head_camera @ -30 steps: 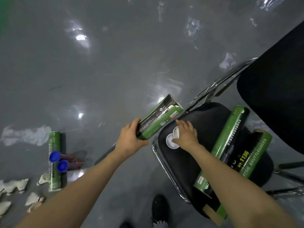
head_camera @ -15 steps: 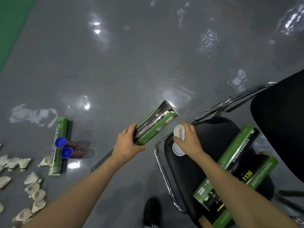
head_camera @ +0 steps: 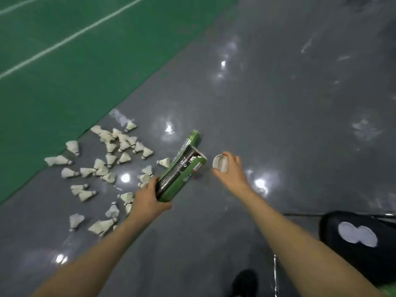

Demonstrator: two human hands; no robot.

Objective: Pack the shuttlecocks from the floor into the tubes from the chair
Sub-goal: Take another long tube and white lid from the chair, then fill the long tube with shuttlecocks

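Grips tube (head_camera: 184, 168) with left fingers (head_camera: 150, 186), pinches cap (head_camera: 219, 164) with right fingers (head_camera: 230, 156). Seemingly packs nothing yet: leaves shuttlecocks (head_camera: 110, 159) scattered on floor (head_camera: 278, 125), left of fingers.

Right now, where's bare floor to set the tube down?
Bare: grey floor right of the right hand, above the chair seat; also between both forearms. Crowded: shuttlecocks fill the strip from the green court mat to the left hand.

The glossy grey floor (head_camera: 278, 125) is reflecting ceiling lights and meeting a green court mat (head_camera: 64, 61) on the left. White shuttlecocks (head_camera: 111, 159) are lying scattered on the grey, near that edge. Two white lids (head_camera: 356, 234) are sitting on the black chair seat (head_camera: 383, 262).
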